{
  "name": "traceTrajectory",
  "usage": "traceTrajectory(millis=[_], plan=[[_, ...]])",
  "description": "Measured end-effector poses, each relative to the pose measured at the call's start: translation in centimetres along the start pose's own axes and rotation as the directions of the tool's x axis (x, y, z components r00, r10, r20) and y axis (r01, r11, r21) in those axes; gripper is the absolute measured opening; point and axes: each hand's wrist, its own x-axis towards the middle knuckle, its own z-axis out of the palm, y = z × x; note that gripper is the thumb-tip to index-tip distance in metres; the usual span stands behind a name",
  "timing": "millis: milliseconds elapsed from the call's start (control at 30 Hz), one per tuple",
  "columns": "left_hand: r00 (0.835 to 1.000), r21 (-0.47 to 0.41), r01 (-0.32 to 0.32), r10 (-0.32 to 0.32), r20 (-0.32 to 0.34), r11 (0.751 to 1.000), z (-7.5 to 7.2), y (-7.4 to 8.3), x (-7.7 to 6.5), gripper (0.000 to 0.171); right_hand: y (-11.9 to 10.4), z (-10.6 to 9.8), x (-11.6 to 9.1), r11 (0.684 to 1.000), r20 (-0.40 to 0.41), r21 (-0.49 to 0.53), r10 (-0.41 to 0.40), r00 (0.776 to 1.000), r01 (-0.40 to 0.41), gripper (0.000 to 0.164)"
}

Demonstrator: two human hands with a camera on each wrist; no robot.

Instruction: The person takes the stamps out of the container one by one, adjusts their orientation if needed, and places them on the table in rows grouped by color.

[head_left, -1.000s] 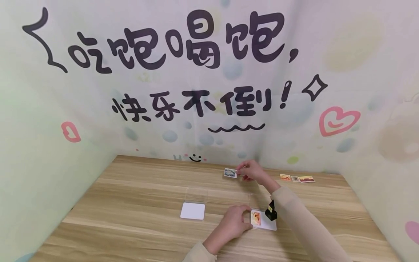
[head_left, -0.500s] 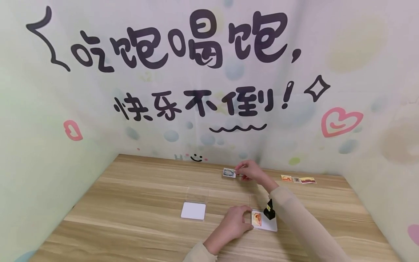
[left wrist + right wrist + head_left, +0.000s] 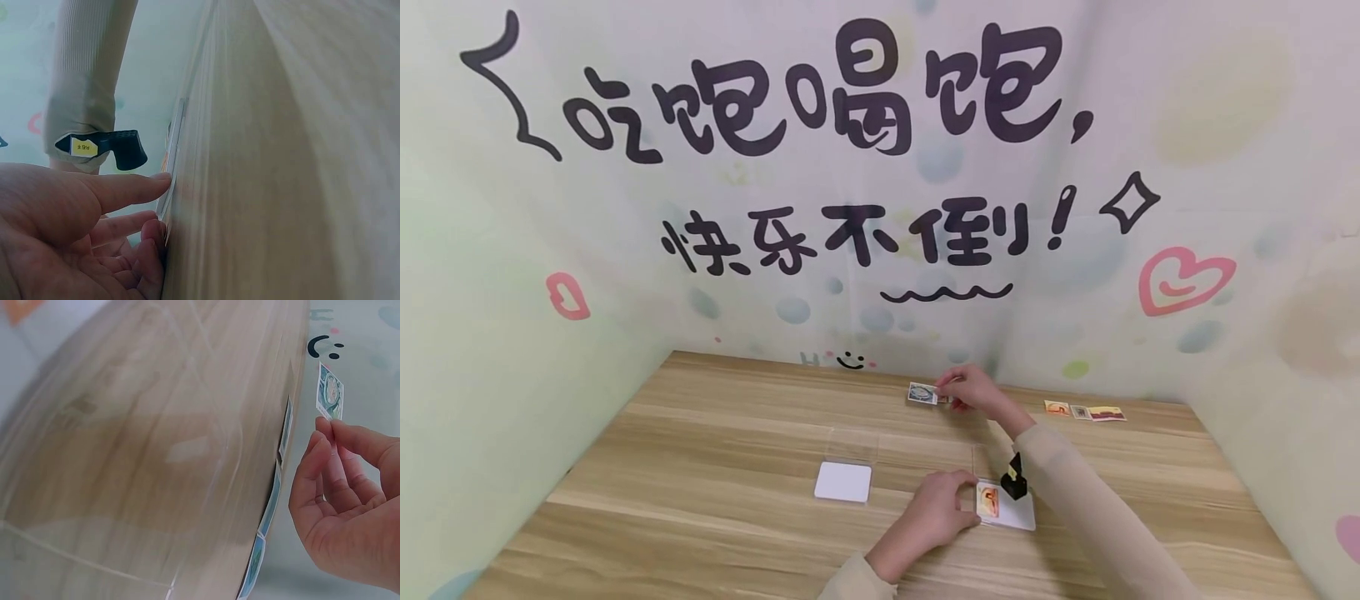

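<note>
head: soft light | left wrist: dim, near tabletop blurred | right wrist: glare on clear lid

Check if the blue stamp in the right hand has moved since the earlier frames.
Yes, slightly left in the head view: the blue stamp sits closer to the printed smiley.

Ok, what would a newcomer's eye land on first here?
Probably the big dark lettering on the back wall, filling much of the head view's upper half. Below it, the right hand pinches a blue picture near the far edge of the table. Nearer, the left hand holds the left edge of a white card bearing an orange picture.
</note>
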Motion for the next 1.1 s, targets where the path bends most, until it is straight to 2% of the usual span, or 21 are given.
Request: traceTrajectory(millis=[167,567,1100], plan=[[1.0,-0.02,-0.001,0.001,0.007,1.0,0.0,-0.1,0.0,0.044,-0.1,0.2,0.2,1.0,-0.001,0.001,0.008,1.0,-0.008,0.016],[1.0,0.004,-0.014,0.014,-0.003,1.0,0.0,-0.3,0.1,0.041,-0.1,0.7,1.0,0.999,0.021,0.045,0.016,1.0,-0.017,0.017],[1.0,-0.043,0.006,-0.006,0.013,0.999,0.1,-0.3,0.1,0.043,-0.1,1.0,1.9,1.0,0.044,0.028,0.009,0.999,-0.01,0.017]])
